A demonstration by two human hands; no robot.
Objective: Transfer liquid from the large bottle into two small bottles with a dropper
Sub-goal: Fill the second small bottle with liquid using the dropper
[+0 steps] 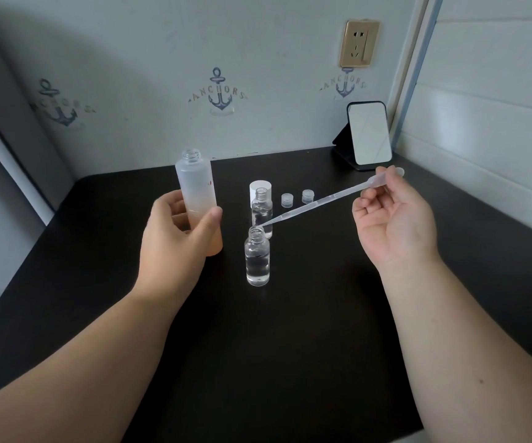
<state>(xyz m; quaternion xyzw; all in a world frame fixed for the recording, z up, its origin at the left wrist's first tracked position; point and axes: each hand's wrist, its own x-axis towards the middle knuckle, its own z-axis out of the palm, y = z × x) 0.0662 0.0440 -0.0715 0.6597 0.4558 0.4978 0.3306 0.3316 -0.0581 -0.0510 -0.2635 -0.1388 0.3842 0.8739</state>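
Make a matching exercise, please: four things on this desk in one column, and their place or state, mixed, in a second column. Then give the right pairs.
Things
1. large bottle
2. dropper
3. near small bottle
4. white cap

Place or state
A. stands behind the far small bottle
B. pinched in the right hand
C. open, under the dropper's tip
D. gripped by the left hand, uncapped

Pairs: 1-D, 2-B, 3-C, 4-A
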